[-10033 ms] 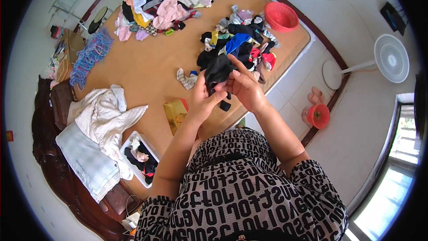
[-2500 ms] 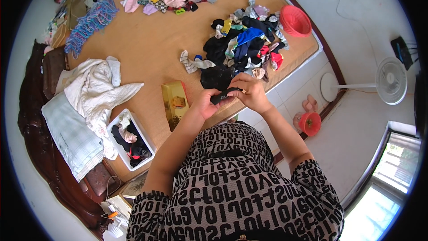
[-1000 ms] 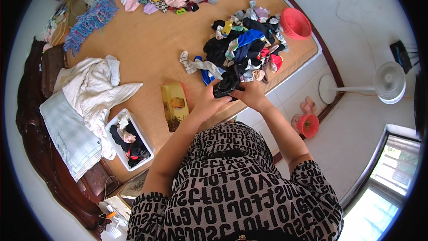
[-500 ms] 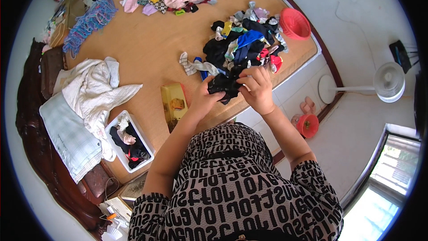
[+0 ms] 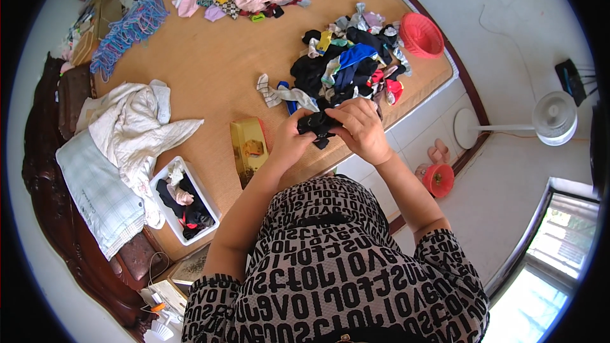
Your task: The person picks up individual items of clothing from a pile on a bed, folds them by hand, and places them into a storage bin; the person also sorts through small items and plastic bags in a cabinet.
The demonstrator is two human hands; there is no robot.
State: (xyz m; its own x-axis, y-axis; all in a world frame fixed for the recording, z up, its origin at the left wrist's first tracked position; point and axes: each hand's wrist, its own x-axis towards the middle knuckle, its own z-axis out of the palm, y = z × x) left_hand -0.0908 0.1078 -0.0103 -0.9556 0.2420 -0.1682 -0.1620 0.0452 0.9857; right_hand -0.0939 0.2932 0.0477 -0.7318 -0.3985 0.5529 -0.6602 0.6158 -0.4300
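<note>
Above the near edge of the bed, just in front of the heap of clothing, a piece of black cloth is held between two bare hands. The left hand lays its thumb across the front, pinning the folds, while its other fingers are mostly hidden behind; the right hand has its fingers bent and close together, pinching the cloth's right side against the thumb. A slip looks the likeliest trouble: if the left thumb lifts too soon, the bunched folds could spring loose, and if the right pinch slackens, the cloth could fall among the heap's dark pieces (black on black, hard to pick out) or slide over the near edge to the tiled floor. The left forearm passes close beside the gold box, so a sideways jerk might knock it. As for direction, the cloth is too crumpled to tell one end from the other; its long axis seems to run crosswise, from left thumb to right fingertips, loosely along the near edge, while a short flap points down toward the person.
</note>
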